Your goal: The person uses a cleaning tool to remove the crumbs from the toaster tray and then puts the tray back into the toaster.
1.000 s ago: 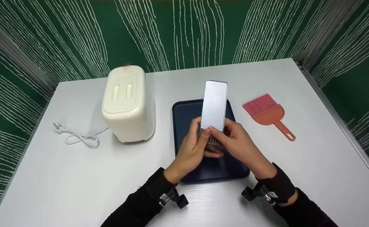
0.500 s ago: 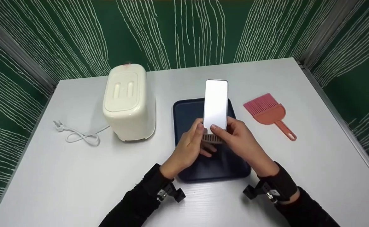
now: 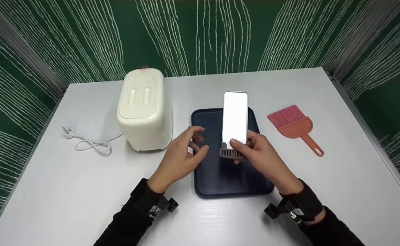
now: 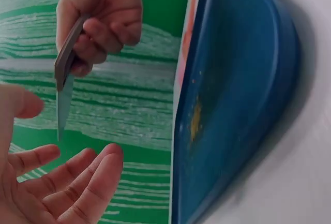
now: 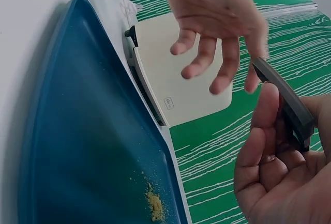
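Observation:
My right hand (image 3: 263, 153) holds a toaster crumb tray (image 3: 235, 118), a flat shiny plate with a grey slotted end, thumb on its near end. It is raised above a dark blue tray (image 3: 207, 184). In the left wrist view the crumb tray (image 4: 64, 100) appears nearly edge-on. My left hand (image 3: 179, 155) is apart from it, over the blue tray's left side, fingers loosely bent around nothing. Yellow crumbs (image 5: 155, 203) lie in the blue tray in the right wrist view.
A cream toaster (image 3: 142, 112) with its lid on stands left of the blue tray. Its white cord and plug (image 3: 92, 145) lie farther left. To the right lies a brush (image 3: 295, 126) with pink bristles and an orange handle. A green patterned wall stands behind the table.
My left hand has let go of the crumb tray and moved left. The right hand still holds it in nearly the same place, and the grey slotted end now shows more.

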Demonstrator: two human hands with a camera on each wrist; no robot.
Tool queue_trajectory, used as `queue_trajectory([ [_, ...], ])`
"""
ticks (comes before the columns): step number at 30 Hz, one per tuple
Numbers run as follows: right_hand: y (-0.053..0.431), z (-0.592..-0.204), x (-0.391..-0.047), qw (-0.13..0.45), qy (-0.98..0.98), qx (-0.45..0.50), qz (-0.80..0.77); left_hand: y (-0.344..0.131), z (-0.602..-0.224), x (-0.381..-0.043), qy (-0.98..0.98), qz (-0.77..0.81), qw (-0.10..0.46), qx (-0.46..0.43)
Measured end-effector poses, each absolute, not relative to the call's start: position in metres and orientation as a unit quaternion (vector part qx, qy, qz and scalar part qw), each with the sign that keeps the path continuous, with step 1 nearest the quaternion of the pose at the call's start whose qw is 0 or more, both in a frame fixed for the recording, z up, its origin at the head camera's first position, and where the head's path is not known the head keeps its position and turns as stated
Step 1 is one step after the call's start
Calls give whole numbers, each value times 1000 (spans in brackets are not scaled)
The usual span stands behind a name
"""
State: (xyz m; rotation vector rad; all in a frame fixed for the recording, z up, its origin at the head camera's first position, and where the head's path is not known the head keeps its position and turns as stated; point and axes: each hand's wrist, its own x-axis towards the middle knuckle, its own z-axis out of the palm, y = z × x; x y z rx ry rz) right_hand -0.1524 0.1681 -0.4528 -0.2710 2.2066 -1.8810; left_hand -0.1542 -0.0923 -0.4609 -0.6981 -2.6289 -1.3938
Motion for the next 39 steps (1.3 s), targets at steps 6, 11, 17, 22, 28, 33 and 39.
queue_trajectory([
  [6, 166, -455, -152, 126, 747, -90, -647, -114, -461, -150, -875, -422, 107, -211],
  [11, 163, -456, -150, 131, 754, -91, -637, -130, -457, -148, -882, -397, 158, -198],
  [17, 157, -461, -148, 148, 751, -93, -637, -150, -450, -144, -879, -385, 212, -185],
  [22, 152, -465, -147, 159, 746, -100, -639, -167, -444, -141, -883, -353, 259, -171],
  [28, 147, -470, -145, 171, 754, -110, -625, -186, -437, -143, -882, -308, 323, -152],
  [33, 135, -476, -142, 188, 756, -131, -613, -204, -432, -149, -875, -294, 365, -125],
  [39, 114, -484, -135, 216, 746, -139, -615, -218, -431, -159, -889, -287, 343, -99],
])
